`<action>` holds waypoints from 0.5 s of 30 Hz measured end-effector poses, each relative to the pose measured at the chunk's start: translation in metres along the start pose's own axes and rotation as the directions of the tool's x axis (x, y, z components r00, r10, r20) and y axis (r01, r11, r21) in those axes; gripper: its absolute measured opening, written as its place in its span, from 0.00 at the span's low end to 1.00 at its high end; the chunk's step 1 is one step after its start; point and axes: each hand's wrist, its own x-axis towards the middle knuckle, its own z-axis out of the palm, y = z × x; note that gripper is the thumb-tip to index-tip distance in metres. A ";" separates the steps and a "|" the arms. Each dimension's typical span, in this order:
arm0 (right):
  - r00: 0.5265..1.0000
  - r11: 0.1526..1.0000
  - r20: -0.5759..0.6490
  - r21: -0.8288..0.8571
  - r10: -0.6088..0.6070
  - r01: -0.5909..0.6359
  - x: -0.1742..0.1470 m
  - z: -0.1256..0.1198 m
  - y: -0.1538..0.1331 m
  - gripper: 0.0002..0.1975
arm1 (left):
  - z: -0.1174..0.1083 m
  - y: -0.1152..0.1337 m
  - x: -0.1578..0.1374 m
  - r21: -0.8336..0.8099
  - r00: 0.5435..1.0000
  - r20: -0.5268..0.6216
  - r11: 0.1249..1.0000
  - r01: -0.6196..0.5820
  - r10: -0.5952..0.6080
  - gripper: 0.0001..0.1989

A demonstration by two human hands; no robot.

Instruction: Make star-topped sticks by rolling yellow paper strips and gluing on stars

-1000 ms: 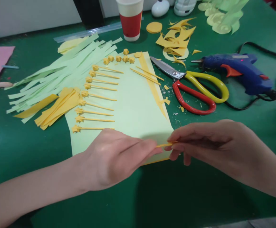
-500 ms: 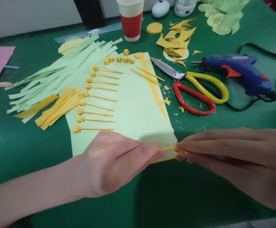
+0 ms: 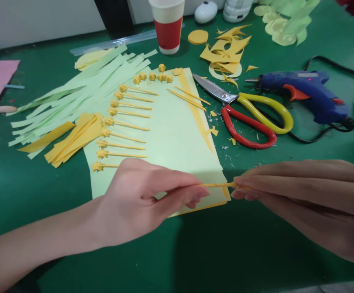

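Between my hands stretches a thin rolled yellow paper stick [image 3: 219, 185]. My left hand [image 3: 152, 195] pinches its left end between thumb and fingers. The other end disappears into the fingertips of my right hand [image 3: 301, 191], which are pressed together and hide it. Beneath them lies a pale green paper sheet [image 3: 177, 142] with yellow paper along its edges. On the sheet's left side is a column of yellow paper sticks with star-like heads [image 3: 131, 126]. Several loose star-like pieces [image 3: 152, 76] and plain yellow sticks [image 3: 189, 99] rest near its top.
Scissors with red and yellow handles [image 3: 244, 110] lie right of the sheet, beside a blue glue gun [image 3: 305, 89] with a black cord. Green paper strips [image 3: 82, 93] and yellow strips [image 3: 76, 140] are at left. A paper cup [image 3: 168, 28] and yellow scraps [image 3: 228, 49] stand behind.
My right hand has shifted slightly right and up, and a little more of the stick shows between my hands. My left hand has turned, with its thumb now visible below the fingers.
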 end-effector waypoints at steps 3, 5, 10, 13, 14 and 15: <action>0.981 0.978 -0.083 -0.132 -0.175 0.163 0.004 0.004 -0.003 0.12 | -0.001 0.001 0.002 -0.064 0.999 -0.024 0.998 0.021 -0.023 0.05; 0.981 0.978 -0.086 -0.130 -0.173 0.161 0.007 0.006 -0.005 0.12 | -0.001 0.001 0.002 -0.070 0.999 -0.043 0.997 0.024 -0.027 0.06; 0.998 1.000 -0.056 -0.020 0.014 -0.015 0.013 0.003 -0.009 0.06 | -0.002 0.000 0.002 -0.073 0.998 -0.069 0.997 0.000 -0.005 0.05; 0.984 0.967 0.079 0.190 0.159 -0.172 0.019 0.001 -0.010 0.05 | -0.003 -0.001 0.002 -0.073 0.997 -0.071 0.997 -0.024 0.019 0.05; 0.977 0.946 0.115 0.253 0.177 -0.202 0.020 0.000 -0.011 0.08 | -0.003 -0.001 0.002 -0.069 0.997 -0.073 0.997 -0.031 0.025 0.05; 0.974 0.927 0.132 0.305 0.186 -0.219 0.021 0.000 -0.011 0.10 | -0.003 -0.001 0.002 -0.064 0.997 -0.074 0.997 -0.035 0.030 0.05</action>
